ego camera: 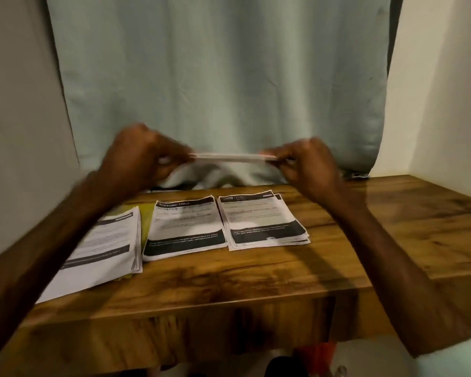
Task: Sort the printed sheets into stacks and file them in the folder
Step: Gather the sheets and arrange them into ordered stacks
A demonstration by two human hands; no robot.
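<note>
Over table (392, 227), L hand (136, 156) & R hand (307, 164) each pinch one end of sheet bundle (234, 157), edge-on, in open air above table's back edge, w/ 3 stacks (186, 227) flat below.

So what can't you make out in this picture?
Head view only:
The bundle of sheets gripped by the left hand and right hand: seen edge-on, print hidden.
The folder: mostly covered by the left stack; only a yellow-green strip shows.
The middle stack and right stack: print too blurred to read.
The left hand itself: motion-blurred.
</note>
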